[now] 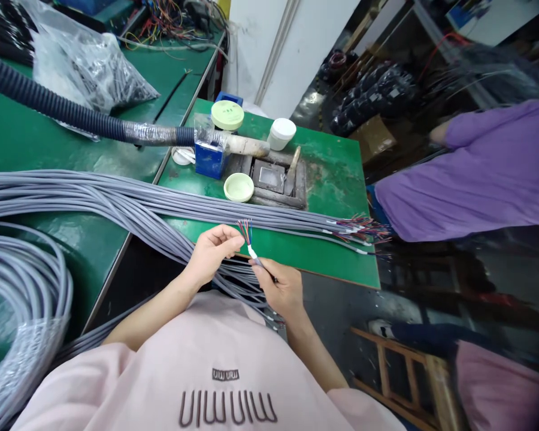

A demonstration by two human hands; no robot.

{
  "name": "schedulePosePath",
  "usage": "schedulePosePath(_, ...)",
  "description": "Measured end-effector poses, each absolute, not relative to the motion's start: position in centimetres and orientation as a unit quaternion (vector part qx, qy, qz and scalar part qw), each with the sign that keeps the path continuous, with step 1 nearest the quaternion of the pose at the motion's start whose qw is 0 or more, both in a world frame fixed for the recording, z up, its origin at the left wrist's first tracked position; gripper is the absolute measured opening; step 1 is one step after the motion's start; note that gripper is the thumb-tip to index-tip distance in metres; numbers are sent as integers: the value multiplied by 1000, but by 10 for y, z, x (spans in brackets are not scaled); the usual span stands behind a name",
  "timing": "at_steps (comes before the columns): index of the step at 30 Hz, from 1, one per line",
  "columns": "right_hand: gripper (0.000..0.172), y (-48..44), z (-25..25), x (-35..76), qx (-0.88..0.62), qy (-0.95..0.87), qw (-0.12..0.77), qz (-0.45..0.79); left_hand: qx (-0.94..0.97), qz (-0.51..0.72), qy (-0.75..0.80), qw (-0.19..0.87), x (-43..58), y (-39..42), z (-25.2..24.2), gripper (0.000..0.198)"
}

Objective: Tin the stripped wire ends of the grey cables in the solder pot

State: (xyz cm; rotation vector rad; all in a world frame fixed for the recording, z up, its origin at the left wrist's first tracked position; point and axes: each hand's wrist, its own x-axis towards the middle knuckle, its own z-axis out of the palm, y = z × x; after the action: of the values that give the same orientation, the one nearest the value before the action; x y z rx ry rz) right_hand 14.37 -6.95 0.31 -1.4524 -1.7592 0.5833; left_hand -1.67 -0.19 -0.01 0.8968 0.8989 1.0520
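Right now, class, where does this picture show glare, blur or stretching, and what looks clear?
Head view, left: glare whitens parts of the plastic bag, and sheen marks the green table; head view, right: the purple shirt looks stretched, the pink cloth blurred; head view, centre: the wires at the left grip look fairly clear.

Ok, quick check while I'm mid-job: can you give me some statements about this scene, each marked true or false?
1. The right grip holds a grey cable just below its white section. True.
2. The left grip lies flat on the bench. False: the left grip is raised at the coloured wires.
3. A pale green bowl sits between the hose's end and the cable bundle. True.
4. The bundle's stripped ends lie at the picture's left. False: the stripped ends lie at the right.
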Motion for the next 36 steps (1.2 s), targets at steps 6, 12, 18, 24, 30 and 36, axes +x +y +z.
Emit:
schedulePosePath(6,24,-67,6,139,-573,-714,354,189,379,465,421,680,-16,2,5,26)
schedulePosePath(12,26,-66,5,135,-592,-721,332,136,428,527,459,573,-15,-6,4,22)
schedulePosePath(18,26,-64,3,133,-570,-757,312,76,533,558,426,472,-15,-8,-3,14)
schedulePosePath(24,27,-62,3,133,-554,-777,297,34,624,542,401,396,-21,-4,-1,11)
schedulePosePath(30,27,-57,2,134,-533,-794,293,-7,775,450,343,281,-34,8,9,25)
schedulePosePath(36,27,-55,0,134,-542,-790,288,-3,741,452,404,288,-32,7,7,19)
